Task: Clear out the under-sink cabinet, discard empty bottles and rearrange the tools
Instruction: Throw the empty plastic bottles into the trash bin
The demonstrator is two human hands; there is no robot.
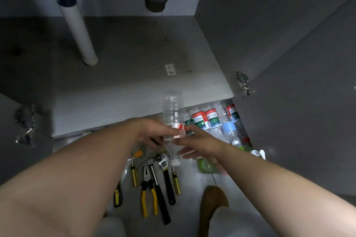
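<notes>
Clear bottle (172, 109) held in air over front edge of cabinet floor (115, 82), cap end down. Left hand (154, 131) fingers pinch label band; right hand (200, 140) fingers curl round lower body.

Risks:
- Thin plastic slips, lands on wrench (165, 167) and hammer (159, 184) below.
- Swing right knocks bottle row (212, 119) by door.
- Looks empty; blur, unconfirmed.

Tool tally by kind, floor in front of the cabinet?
Yellow-and-black-handled screwdrivers: 2
Yellow-handled pliers: 1
Black-handled hammer: 1
Black-handled adjustable wrench: 1
Orange-holder hex key set: 1
Partly hidden yellow-and-black tool, kind unclear: 1
Total: 7
</notes>
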